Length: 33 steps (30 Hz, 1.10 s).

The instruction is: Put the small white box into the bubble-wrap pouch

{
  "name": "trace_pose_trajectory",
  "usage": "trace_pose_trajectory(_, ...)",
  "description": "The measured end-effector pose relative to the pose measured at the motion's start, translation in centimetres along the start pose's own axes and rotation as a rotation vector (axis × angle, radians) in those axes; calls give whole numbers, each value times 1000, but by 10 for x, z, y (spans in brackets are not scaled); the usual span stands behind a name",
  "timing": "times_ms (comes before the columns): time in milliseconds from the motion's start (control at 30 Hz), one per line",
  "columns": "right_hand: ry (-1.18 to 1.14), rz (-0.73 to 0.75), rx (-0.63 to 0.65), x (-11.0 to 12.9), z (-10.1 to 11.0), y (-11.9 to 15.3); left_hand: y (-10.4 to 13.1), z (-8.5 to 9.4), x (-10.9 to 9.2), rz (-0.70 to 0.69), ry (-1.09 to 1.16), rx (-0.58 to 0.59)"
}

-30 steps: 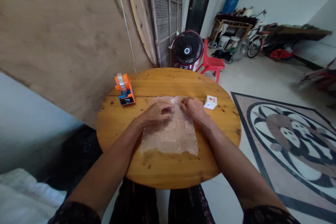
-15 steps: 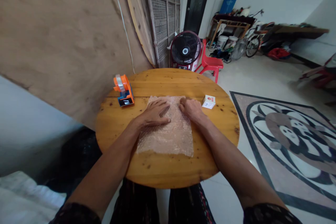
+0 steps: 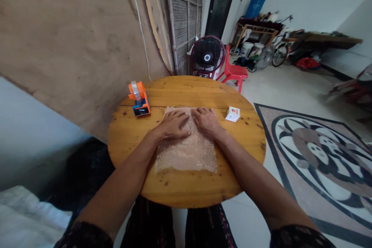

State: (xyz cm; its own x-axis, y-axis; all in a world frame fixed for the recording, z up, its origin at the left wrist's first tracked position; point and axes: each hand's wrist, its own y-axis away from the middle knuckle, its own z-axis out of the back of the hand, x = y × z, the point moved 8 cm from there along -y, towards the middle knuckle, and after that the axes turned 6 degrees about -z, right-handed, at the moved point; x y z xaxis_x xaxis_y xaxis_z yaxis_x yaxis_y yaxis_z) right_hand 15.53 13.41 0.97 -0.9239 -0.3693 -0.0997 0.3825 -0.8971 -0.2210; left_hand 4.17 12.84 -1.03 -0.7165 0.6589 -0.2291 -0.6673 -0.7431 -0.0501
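A sheet of clear bubble wrap [image 3: 186, 157] lies flat on the round wooden table [image 3: 188, 193] in front of me. My left hand [image 3: 174, 124] rests palm down on its upper left part, fingers spread and thumb pointing right. On the upper right part lies my right hand [image 3: 205, 120], its fingers stretched out flat over the wrap. A small white box [image 3: 233, 114] stands on the table to the right of my right hand. An orange and blue tape dispenser [image 3: 140, 99] with a roll of clear tape stands to the far left.
Behind the table are a dark red fan [image 3: 207, 57] and a red plastic chair [image 3: 235, 70]. A large brown board [image 3: 72, 38] leans along the left side. Farther back are a cluttered bench, buckets and a bicycle [image 3: 280, 54]. A panda floor design [image 3: 322, 155] lies to the right.
My right hand has shifted slightly left and opened from curled fingers to flat ones on the bubble wrap. My left hand stays spread on the wrap. The camera view has moved slightly.
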Motion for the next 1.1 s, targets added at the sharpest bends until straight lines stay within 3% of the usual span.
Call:
trace_pose_trajectory(533,-4,-131,41,0,-1,-3,4,1,4,40,-27,-16)
trace_pose_trajectory(700,1,-156,57,-2,-2,-4,3,16,1,35,-34,-188)
trace_pose_trajectory(800,0,-158,66,-2,-3,-4,1,20,-6,-42,-9,-246)
trace_pose_trajectory(933,-10,-150,63,-2,-2,-4,-3,15,-14,-117,28,-221)
trace_pose_trajectory(1100,-22,-152,35,-2,0,-3,-4,9,-15,-70,-20,-150)
